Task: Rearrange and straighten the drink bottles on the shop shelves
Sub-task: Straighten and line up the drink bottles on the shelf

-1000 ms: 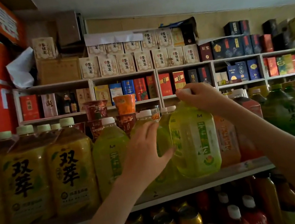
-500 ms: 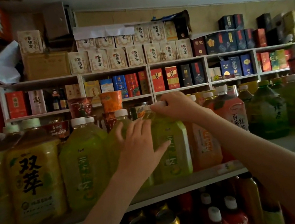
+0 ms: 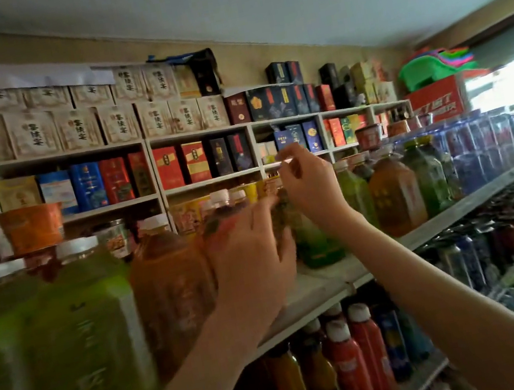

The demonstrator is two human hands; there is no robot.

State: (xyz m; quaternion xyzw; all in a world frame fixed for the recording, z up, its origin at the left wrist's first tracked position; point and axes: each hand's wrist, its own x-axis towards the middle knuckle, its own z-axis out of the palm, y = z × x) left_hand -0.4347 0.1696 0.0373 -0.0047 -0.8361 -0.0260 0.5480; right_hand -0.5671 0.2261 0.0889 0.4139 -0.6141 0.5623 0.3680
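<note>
Nearest us at eight o'clock, big light-green plastic bottles [image 3: 66, 331] and an amber-brown tea bottle [image 3: 174, 298] crowd the white shop shelf [image 3: 320, 287]. Our left hand [image 3: 254, 264] spreads its fingers against a blurred reddish bottle [image 3: 220, 227] at centre. Just past it, our right hand [image 3: 313, 188] grips the top of a green-bottomed bottle [image 3: 318, 246], thumb and forefinger pinched above. At two o'clock stand more green and brown bottles [image 3: 396, 194]; beyond, boxed goods [image 3: 79, 128] fill the wall racks.
</note>
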